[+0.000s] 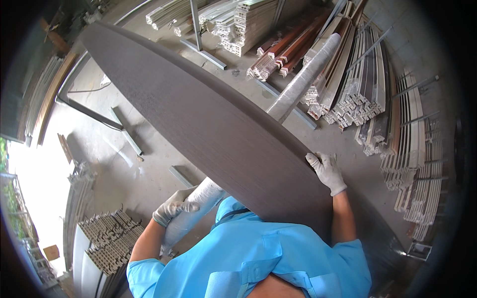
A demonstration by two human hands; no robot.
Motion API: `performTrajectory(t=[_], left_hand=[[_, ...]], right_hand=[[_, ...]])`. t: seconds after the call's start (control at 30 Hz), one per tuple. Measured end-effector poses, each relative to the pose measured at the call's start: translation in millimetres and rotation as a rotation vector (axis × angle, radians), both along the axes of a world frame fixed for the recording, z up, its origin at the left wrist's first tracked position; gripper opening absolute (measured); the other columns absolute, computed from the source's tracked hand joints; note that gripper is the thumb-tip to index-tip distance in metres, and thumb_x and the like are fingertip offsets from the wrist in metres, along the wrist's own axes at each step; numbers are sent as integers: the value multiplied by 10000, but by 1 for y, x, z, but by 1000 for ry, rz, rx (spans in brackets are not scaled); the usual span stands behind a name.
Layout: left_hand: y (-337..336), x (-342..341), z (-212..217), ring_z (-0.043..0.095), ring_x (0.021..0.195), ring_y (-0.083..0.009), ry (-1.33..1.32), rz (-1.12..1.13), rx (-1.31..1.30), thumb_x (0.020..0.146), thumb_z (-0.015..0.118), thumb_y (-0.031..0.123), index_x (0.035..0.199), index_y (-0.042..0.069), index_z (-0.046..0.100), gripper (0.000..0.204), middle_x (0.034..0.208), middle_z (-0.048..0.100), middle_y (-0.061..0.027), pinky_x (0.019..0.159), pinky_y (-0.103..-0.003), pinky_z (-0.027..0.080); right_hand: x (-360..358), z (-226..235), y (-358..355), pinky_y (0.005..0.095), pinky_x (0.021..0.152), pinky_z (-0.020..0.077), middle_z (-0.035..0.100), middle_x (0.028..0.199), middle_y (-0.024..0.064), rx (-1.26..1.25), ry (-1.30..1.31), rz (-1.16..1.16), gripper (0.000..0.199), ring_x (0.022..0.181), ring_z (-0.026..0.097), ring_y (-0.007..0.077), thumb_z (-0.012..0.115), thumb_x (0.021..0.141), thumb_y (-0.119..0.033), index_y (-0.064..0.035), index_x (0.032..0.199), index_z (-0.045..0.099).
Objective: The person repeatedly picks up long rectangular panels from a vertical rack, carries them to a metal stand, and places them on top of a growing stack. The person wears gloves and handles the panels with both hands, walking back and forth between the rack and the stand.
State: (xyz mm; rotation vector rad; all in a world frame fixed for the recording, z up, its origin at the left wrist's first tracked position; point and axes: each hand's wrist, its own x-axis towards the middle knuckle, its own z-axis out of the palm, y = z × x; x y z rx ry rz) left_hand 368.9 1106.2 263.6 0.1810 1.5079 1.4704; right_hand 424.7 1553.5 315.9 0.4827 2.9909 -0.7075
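A long dark brown panel (198,124) slants across the view, from the far left down to my body. Beneath it, crosswise, runs a roll wrapped in clear plastic film (305,74), showing on both sides of the panel. My left hand (175,206), in a pale work glove, is curled over the near end of this roll, apart from the panel. My right hand (327,174), gloved too, grips the panel's right edge, with its thumb side toward the top face. The undersides of both things are hidden.
Bundles of white and brown profiles (357,94) lie at the right and far back. Grey metal floor bars (126,131) stand at the left. A stack of ridged panels (109,238) is near my left elbow. Bright light enters at the left.
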Motion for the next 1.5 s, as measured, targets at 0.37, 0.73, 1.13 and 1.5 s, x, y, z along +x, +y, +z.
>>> performTrajectory(t=[0.37, 0.73, 1.13, 1.5], left_hand=[[21, -18, -12, 567, 1118, -261, 48, -5, 13, 667, 795, 520, 1340, -73, 460, 957, 1217, 594, -177, 986, -342, 419], [21, 1, 17, 551, 1156, -299, 291, -26, -157, 706, 748, 536, 1395, -17, 394, 952, 1245, 568, -203, 989, -377, 414], [-51, 96, 26, 623, 927, -383, 976, -38, -673, 669, 727, 456, 1380, 89, 367, 877, 1023, 614, -226, 828, -454, 475], [-59, 95, 26, 581, 1055, -382, 1011, -29, -512, 684, 740, 441, 1367, 98, 373, 848, 1100, 607, -218, 901, -444, 441]], right_hand=[[-35, -7, 30, 373, 743, 497, 688, 845, 204, -230, 13, 13, 583, 826, 678, 305, 568, 888, -549, 16, 971, 689], [-31, -20, 35, 428, 737, 467, 655, 821, 190, 0, 134, -8, 569, 816, 628, 366, 559, 884, -553, 4, 965, 647], [120, 11, -103, 388, 875, 500, 612, 1103, 130, -81, 524, 109, 291, 996, 612, 280, 652, 891, -232, 0, 1068, 638], [171, -27, -245, 366, 805, 507, 636, 1042, 91, -169, 469, 216, 311, 945, 620, 277, 701, 840, -310, -76, 1036, 640]])
